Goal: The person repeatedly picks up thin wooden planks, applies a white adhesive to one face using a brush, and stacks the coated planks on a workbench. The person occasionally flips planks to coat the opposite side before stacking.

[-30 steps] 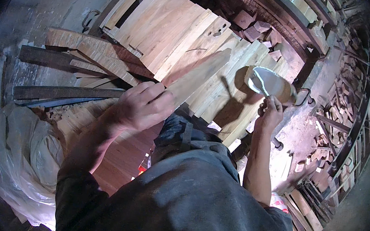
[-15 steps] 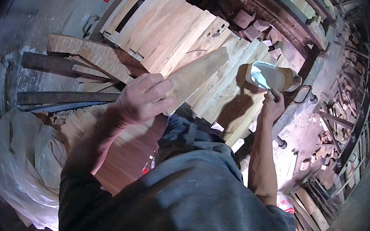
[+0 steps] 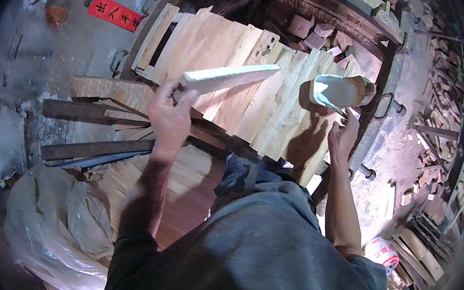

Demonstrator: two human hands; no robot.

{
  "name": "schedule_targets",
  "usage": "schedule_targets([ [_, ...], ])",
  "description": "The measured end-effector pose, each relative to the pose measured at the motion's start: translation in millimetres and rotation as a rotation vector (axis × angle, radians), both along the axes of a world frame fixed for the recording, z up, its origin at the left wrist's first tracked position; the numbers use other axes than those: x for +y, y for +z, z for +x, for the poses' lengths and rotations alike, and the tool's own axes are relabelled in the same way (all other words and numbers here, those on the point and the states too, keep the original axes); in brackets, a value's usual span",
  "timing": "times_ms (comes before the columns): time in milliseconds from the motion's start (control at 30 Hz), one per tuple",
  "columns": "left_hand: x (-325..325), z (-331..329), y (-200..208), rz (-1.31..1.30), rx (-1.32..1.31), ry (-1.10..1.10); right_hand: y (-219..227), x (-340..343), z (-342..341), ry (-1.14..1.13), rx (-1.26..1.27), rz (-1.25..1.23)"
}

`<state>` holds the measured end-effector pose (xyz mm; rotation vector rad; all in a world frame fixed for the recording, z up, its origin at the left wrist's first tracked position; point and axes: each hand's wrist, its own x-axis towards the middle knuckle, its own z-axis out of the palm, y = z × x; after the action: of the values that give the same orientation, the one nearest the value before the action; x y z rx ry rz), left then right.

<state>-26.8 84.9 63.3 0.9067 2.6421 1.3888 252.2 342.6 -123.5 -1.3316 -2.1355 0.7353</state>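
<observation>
In left hand (image 3: 170,112), left of frame centre: wide end of a tapered wooden board (image 3: 231,79), grasped between thumb and fingers. Raised at a slant, with narrow end directed toward upper right and whitish long edge turned upward. Seen over a row of flat boards (image 3: 198,41) laid side by side across upper centre of frame; contact with the row not discernible.

In right hand (image 3: 343,132), right of frame centre: slim handle, gripped by closed fingers, leading into the near edge of a tan container (image 3: 358,90). Lower end of the handle hidden or too small to identify. Inside the container: white surface, exposed through a wide mouth facing left of frame. Located over the right end of the row, near a metal handle (image 3: 384,105).

Along upper edge of frame, beyond the row: loose wood blocks (image 3: 316,37). At upper left: red paper strip (image 3: 114,13) with dark characters. At left, below the strip: dark beam (image 3: 75,110) among stacked lengths of timber. At lower left: crumpled translucent sheeting (image 3: 57,222). At right edge: heaped wood offcuts (image 3: 438,117). At lower right: red-and-white object (image 3: 381,254), beside loose planks (image 3: 420,255).
</observation>
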Motion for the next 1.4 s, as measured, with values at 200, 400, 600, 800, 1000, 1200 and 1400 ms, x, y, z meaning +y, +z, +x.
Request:
schedule_targets([
  [200, 20, -10, 19, 0.515, -0.655, 0.165, 45, -21, 14, -0.155, 0.383, -0.356],
  [400, 84, 31, 59, 0.591, -0.943, 0.085, 125, -11, 27, 0.143, 1.127, -0.725],
  [600, 140, 78, 86, 0.518, -1.096, -0.095, 171, -5, 54, 0.118, 1.526, -0.605],
  [800, 168, 110, 94, 0.419, -1.144, -0.171, 182, -8, 91, 0.023, 1.569, -0.529],
  [1000, 189, 170, 88, 0.416, -1.202, -0.253, 191, -4, 115, -0.207, 1.674, -0.436],
  [1200, 170, 214, 67, 0.306, -1.229, -0.399, 188, 8, 135, -0.367, 1.707, -0.435],
  [1400, 177, 225, 66, 0.313, -1.540, -0.338, 192, 14, 129, -0.378, 1.902, -0.305],
])
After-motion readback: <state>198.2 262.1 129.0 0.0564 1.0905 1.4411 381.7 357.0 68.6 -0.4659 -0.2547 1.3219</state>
